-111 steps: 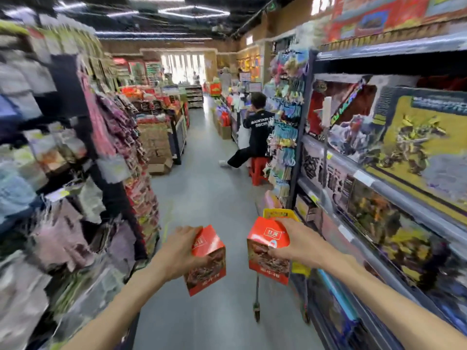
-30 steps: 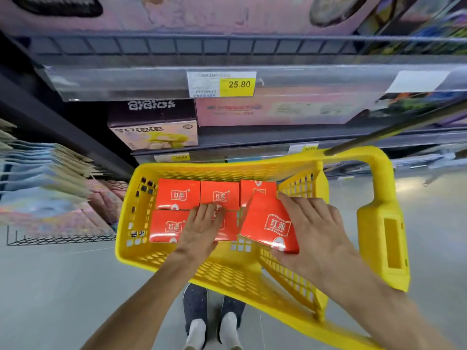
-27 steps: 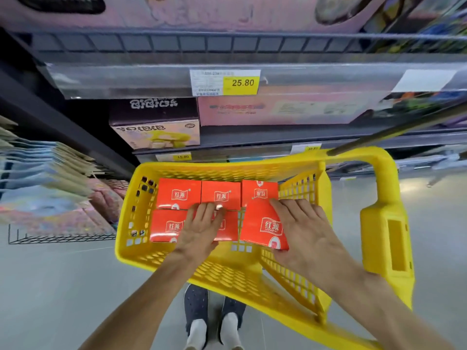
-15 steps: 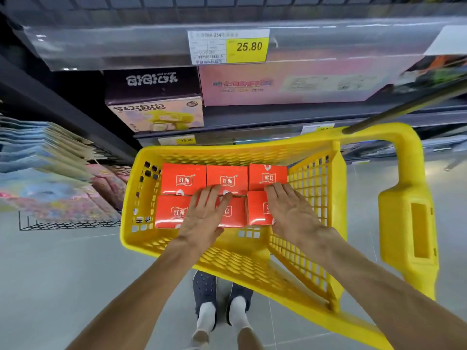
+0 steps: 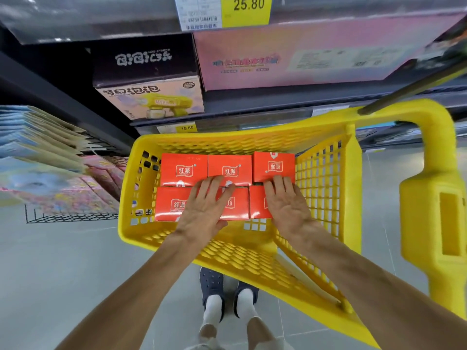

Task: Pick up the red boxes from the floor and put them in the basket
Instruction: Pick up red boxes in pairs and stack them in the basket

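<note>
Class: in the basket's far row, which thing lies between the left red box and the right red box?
In the head view, a third red box sits between them, filling the gap.

Bright, even light is falling from above, leaving only soft, faint shadows under the forearms and inside the yellow basket [image 5: 326,188]. Glare is washing across the clear shelf strip [image 5: 88,18] at the top, and the grey floor [image 5: 63,261] is giving back a dull sheen. The wide lens is bending straight lines toward the edges, so the basket handle [image 5: 434,198] is bulging and smearing. The price tag [image 5: 246,10] is reading sharply; shelf goods at far left are blurring.
</note>
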Available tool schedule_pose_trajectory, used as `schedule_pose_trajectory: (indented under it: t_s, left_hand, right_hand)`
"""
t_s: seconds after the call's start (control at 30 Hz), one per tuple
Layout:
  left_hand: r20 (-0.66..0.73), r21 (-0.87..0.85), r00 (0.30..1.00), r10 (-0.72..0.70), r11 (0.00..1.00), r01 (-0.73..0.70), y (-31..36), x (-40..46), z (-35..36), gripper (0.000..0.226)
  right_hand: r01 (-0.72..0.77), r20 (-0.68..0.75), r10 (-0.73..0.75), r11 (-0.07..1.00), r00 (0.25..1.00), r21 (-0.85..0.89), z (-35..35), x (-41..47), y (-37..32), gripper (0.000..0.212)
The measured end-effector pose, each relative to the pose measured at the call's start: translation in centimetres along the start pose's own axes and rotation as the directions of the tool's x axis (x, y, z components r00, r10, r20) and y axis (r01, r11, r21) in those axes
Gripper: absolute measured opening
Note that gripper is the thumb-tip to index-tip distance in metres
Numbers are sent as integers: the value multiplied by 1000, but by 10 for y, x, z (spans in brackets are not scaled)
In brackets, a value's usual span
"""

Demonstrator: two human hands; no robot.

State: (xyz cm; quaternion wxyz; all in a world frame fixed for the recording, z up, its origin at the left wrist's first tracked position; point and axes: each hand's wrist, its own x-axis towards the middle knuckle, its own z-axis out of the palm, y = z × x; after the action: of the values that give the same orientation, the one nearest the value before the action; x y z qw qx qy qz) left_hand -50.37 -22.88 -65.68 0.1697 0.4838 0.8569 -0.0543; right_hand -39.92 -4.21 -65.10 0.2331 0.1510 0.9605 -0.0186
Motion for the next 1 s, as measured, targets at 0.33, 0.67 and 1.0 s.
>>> schedule_pose_trajectory:
  t_s: [0.33, 0.67, 1.0]
  left_hand:
    - [-20, -222, 997, 77, 972, -79, -6, -26, -70, 79]
    - [-229, -41, 908, 350, 929, -368, 44, -57, -316, 71]
    - [-393, 228, 557, 732, 664, -712, 248, -79, -508, 74]
  right_hand:
    - [56, 117, -67, 994, 991, 94, -64, -54, 24, 92]
    - [41, -216, -17, 993, 976, 110, -270, -196, 74, 74]
    - [-345, -395, 396, 918, 829, 195, -374, -433, 218, 90]
